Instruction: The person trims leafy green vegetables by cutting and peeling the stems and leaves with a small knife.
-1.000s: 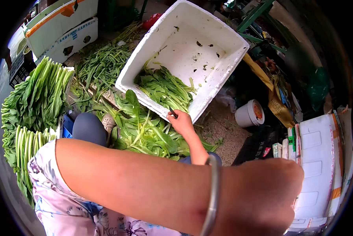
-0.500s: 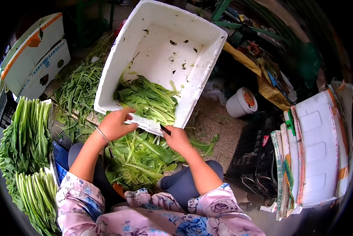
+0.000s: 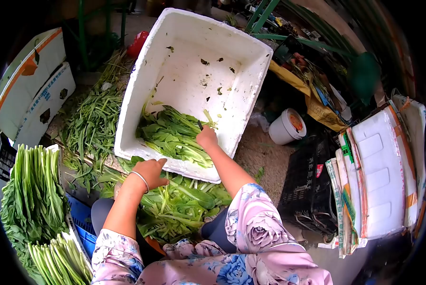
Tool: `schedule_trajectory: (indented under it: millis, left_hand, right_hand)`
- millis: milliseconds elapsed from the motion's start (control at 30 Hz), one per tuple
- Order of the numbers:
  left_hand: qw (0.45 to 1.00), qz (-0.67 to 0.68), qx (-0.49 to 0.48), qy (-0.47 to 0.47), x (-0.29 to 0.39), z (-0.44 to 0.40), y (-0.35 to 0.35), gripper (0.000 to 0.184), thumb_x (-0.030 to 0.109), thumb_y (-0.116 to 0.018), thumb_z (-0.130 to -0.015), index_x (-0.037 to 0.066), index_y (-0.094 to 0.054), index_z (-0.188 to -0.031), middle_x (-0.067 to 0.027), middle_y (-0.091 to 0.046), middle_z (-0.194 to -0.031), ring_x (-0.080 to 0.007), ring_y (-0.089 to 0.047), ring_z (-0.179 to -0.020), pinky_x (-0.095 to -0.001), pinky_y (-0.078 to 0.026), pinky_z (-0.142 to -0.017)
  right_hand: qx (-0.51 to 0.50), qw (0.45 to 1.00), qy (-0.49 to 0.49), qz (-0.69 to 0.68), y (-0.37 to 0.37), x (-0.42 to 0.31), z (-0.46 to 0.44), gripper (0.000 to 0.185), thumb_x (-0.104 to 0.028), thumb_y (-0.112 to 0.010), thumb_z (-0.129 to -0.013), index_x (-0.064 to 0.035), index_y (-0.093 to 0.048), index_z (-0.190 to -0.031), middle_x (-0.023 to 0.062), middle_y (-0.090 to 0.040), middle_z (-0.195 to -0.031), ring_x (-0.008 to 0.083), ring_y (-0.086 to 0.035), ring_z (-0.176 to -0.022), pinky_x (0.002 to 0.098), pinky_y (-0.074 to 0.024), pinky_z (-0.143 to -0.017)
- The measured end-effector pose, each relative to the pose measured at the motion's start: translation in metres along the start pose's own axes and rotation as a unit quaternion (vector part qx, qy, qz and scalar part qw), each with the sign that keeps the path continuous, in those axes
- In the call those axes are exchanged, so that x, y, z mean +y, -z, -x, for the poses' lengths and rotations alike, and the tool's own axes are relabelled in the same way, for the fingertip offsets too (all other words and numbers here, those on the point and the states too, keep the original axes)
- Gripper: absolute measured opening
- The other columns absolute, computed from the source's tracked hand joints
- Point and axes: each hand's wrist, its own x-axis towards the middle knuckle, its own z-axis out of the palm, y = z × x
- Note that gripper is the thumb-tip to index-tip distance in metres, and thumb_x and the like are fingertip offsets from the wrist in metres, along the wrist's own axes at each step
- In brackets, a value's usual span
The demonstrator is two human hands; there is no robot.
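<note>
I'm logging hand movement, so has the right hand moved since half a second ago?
Yes: against the white foam box, the right hand has gone inward from the near rim to the leafy greens inside.

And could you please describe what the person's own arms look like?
The left sleeve and right sleeve are loose, pale pink, printed with blue and mauve flowers, ending near the elbows. A silver-coloured bangle circles the left wrist. The left grip and right grip wear no gloves.

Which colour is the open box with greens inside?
The open box is white, clearest in the head view.
</note>
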Motion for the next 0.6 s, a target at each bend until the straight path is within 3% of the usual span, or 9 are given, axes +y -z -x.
schedule_trajectory:
  millis: [67, 100, 167, 233, 400, 500, 533, 600]
  left_hand:
    - [0.996, 0.061, 0.047, -0.047, -0.005, 0.002, -0.001, 0.073, 0.036, -0.069, -0.071, 0.005, -0.039, -0.129, -0.0225, -0.056, -0.111, -0.0364, -0.055, -0.101, -0.0400, -0.043, -0.088]
    - [0.996, 0.060, 0.046, -0.044, -0.008, 0.005, 0.000, 0.073, 0.036, -0.069, -0.071, 0.005, -0.039, -0.129, -0.0225, -0.056, -0.111, -0.0364, -0.055, -0.101, -0.0400, -0.043, -0.088]
    - [0.997, 0.061, 0.042, -0.036, -0.012, 0.009, 0.002, 0.073, 0.035, -0.070, -0.071, 0.004, -0.039, -0.129, -0.0234, -0.056, -0.111, -0.0368, -0.055, -0.099, -0.0402, -0.044, -0.087]
    - [0.998, 0.054, 0.027, -0.017, -0.013, 0.014, 0.007, 0.072, 0.035, -0.069, -0.070, 0.004, -0.040, -0.128, -0.0237, -0.056, -0.110, -0.0370, -0.056, -0.097, -0.0406, -0.044, -0.085]
    - [0.999, 0.034, 0.038, -0.010, -0.015, 0.020, 0.005, 0.071, 0.036, -0.069, -0.070, 0.004, -0.041, -0.127, -0.0239, -0.057, -0.107, -0.0370, -0.057, -0.096, -0.0405, -0.045, -0.084]
    - [0.998, 0.043, 0.032, -0.016, -0.013, 0.021, 0.006, 0.071, 0.036, -0.069, -0.071, 0.004, -0.041, -0.127, -0.0243, -0.056, -0.107, -0.0374, -0.056, -0.096, -0.0406, -0.045, -0.084]
    - [0.998, 0.043, 0.032, -0.015, -0.014, 0.021, 0.006, 0.071, 0.036, -0.069, -0.071, 0.004, -0.041, -0.127, -0.0243, -0.056, -0.107, -0.0374, -0.056, -0.096, -0.0406, -0.045, -0.084]
    - [0.998, 0.043, 0.033, -0.015, -0.015, 0.020, 0.005, 0.071, 0.036, -0.069, -0.071, 0.004, -0.041, -0.127, -0.0245, -0.056, -0.107, -0.0375, -0.056, -0.096, -0.0408, -0.045, -0.085]
  right_hand:
    - [0.050, 0.993, -0.087, 0.064, -0.014, 0.011, -0.014, 0.030, -0.017, -0.055, -0.080, -0.0014, -0.054, -0.106, 0.0187, -0.058, -0.109, 0.0354, -0.056, -0.101, 0.0419, -0.0456, -0.086]
    - [0.047, 0.993, -0.086, 0.062, -0.017, 0.016, -0.018, 0.030, -0.017, -0.055, -0.080, -0.0014, -0.054, -0.106, 0.0187, -0.058, -0.109, 0.0354, -0.056, -0.101, 0.0419, -0.0456, -0.086]
    - [-0.075, 0.988, -0.119, 0.071, -0.020, 0.029, -0.025, 0.034, -0.020, -0.056, -0.081, -0.0021, -0.052, -0.109, 0.0185, -0.055, -0.113, 0.0379, -0.052, -0.107, 0.0435, -0.0439, -0.090]
    - [-0.103, 0.986, -0.125, 0.041, -0.027, 0.036, -0.029, 0.042, -0.020, -0.058, -0.080, -0.0029, -0.047, -0.116, 0.0190, -0.050, -0.118, 0.0376, -0.048, -0.111, 0.0426, -0.0423, -0.092]
    - [0.005, 0.988, -0.153, 0.022, -0.030, 0.034, -0.024, 0.059, -0.022, -0.062, -0.076, -0.0045, -0.035, -0.126, 0.0199, -0.037, -0.129, 0.0363, -0.040, -0.118, 0.0420, -0.0386, -0.096]
    - [-0.021, 0.988, -0.153, 0.008, -0.033, 0.038, -0.027, 0.060, -0.020, -0.062, -0.076, -0.0035, -0.033, -0.126, 0.0212, -0.037, -0.129, 0.0367, -0.040, -0.119, 0.0424, -0.0382, -0.097]
    - [-0.022, 0.988, -0.153, 0.008, -0.035, 0.040, -0.027, 0.060, -0.020, -0.062, -0.076, -0.0035, -0.033, -0.126, 0.0212, -0.037, -0.129, 0.0367, -0.040, -0.119, 0.0424, -0.0382, -0.097]
    - [0.023, 0.990, -0.133, 0.044, -0.034, 0.039, -0.022, 0.047, -0.025, -0.061, -0.076, -0.0001, -0.047, -0.114, 0.0249, -0.045, -0.123, 0.0369, -0.047, -0.113, 0.0412, -0.0411, -0.093]
